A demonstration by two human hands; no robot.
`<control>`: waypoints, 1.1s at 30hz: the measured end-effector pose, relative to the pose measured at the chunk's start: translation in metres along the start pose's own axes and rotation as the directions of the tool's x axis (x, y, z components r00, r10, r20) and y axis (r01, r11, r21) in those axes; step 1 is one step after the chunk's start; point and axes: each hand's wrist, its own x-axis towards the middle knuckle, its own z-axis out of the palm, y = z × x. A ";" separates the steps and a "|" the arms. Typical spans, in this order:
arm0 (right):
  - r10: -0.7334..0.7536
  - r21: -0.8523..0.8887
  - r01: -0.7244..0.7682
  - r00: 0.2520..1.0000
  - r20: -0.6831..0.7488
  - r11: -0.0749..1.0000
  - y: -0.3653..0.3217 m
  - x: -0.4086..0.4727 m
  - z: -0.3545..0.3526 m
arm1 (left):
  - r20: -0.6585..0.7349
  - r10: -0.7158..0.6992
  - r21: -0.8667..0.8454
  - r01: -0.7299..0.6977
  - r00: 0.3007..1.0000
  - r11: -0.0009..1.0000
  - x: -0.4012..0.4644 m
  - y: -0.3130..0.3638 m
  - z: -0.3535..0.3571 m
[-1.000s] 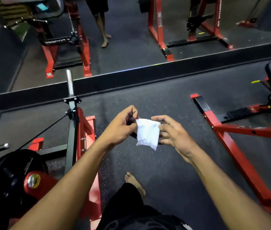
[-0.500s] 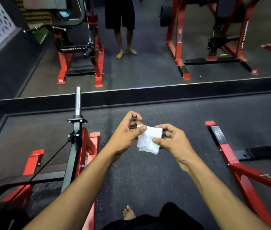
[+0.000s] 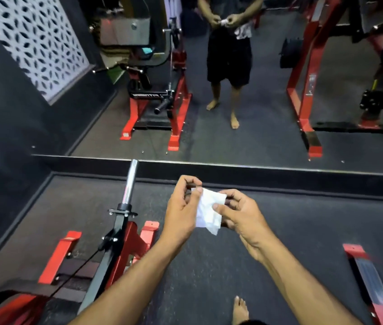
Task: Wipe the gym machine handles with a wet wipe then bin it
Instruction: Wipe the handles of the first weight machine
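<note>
A white wet wipe hangs folded between my two hands at chest height over the dark floor. My left hand pinches its upper left corner with thumb and fingers. My right hand grips its right side, thumb pressed on the front. A red and black gym machine stands at the lower left, its chrome bar pointing up and away, just left of my left hand. No bin is in view.
A wall mirror ahead reflects me, the machine and a red rack. A black ledge runs along the mirror's base. A red frame leg lies on the floor at the right. My bare foot shows at the bottom.
My head has tilted up, so the mirror fills more of the view. Both hands have come closer together on the wipe, which is now bunched smaller.
</note>
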 end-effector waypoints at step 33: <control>0.225 -0.239 -0.086 0.728 0.647 0.967 -0.058 0.474 0.347 | -0.698 -0.281 -0.315 0.071 0.659 0.947 0.320 -0.109 -0.280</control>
